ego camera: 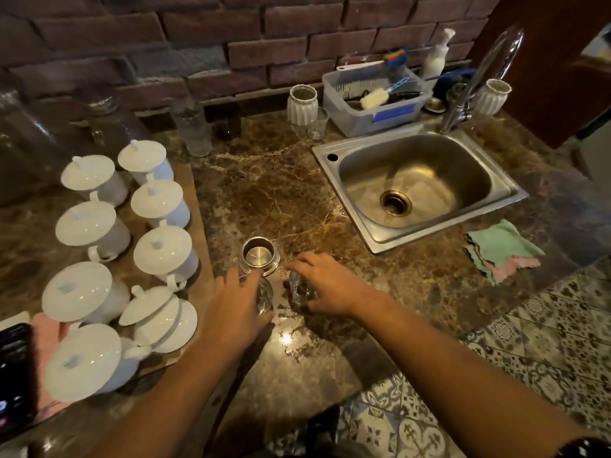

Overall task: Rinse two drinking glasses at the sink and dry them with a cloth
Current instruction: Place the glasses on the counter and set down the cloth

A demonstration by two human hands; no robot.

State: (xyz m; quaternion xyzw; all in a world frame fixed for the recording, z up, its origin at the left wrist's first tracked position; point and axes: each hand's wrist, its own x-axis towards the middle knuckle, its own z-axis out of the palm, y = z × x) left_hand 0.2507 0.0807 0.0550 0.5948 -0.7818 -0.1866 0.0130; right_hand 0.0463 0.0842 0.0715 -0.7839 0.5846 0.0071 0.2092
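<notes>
Standing close together near the front edge of the bench (264,193) are two clear drinking glasses. The left hand (236,300) comes in from the side and its fingers curl round the left glass (264,297), holding it. The right hand (325,284) sits over the right glass (301,292), with its fingers bent down around the top and the thumb at the side, so it is grasping that glass too. Both glasses are on the bench top, a little apart from each other.

A shiny metal cup (259,256) stands just behind the left glass, almost touching the fingertips of the left hand.

The sink (396,137) is set into the right part of the bench, well apart from the glasses. Its tap (486,71) rises at the back right corner of the sink. A green and pink cloth (502,249) lies in a bunch by the front right edge of the bench, just past the front corner of the sink.

Behind the sink, at the back edge, is a plastic basket (373,117) with brushes in it. A tall glass (193,133) stands at the back edge too, more to the left.

On the left side, many white cups with lids (162,249) sit on a wooden board (196,206). A dark phone (15,375) shows at the far left front.
</notes>
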